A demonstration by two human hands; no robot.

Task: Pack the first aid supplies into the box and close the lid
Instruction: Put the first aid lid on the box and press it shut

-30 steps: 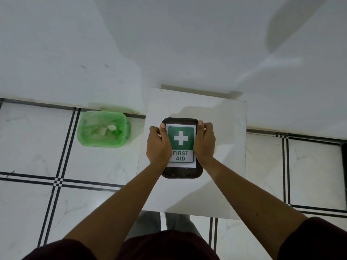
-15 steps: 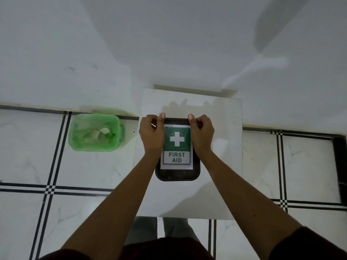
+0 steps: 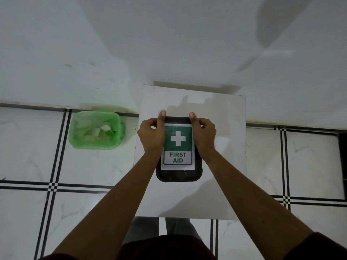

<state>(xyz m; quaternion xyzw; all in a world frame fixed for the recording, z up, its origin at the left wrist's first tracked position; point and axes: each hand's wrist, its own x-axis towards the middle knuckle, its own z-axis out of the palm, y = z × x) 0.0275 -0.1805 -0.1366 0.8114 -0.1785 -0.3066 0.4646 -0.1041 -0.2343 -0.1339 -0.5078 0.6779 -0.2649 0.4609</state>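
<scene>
A dark first aid box (image 3: 178, 174) with a green-cross "FIRST AID" label (image 3: 177, 147) sits in the middle of a small white surface (image 3: 221, 166). Both hands have slid from the box's sides to its far corners. The left hand (image 3: 151, 135) and right hand (image 3: 203, 135) are curled, thumbs pressing the lid's far edge; likely sealing it shut, so packing seems finished. Left of the box, a green-lined bin (image 3: 95, 131) stands on the tiled floor (image 3: 28, 166) against a white wall (image 3: 169, 44).

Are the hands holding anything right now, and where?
Both the left hand and right hand press the black lidded first aid box at its far corners; no clear grip shows.
</scene>
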